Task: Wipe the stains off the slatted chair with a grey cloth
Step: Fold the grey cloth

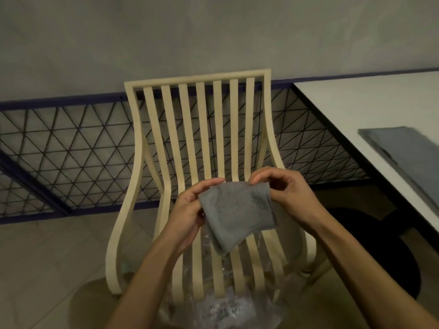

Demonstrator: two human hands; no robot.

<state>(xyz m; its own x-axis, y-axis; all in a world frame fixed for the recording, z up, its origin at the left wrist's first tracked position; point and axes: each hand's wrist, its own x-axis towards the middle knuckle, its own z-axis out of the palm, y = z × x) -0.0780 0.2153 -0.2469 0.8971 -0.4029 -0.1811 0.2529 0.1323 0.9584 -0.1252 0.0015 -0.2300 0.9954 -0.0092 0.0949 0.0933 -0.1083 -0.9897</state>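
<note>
A cream slatted chair stands in front of me, its back towards a railing. Above its seat I hold a folded grey cloth between both hands. My left hand pinches the cloth's upper left corner between thumb and fingers. My right hand pinches its upper right corner. The cloth hangs down over the seat slats without touching them. Clear crinkled plastic lies on the front of the seat, partly hidden by my arms. I can make out no stains in this dim light.
A white table with a dark edge stands to the right, with a grey flat mat on it. Its black round base sits beside the chair. A dark wire-mesh railing runs behind the chair, against a grey wall.
</note>
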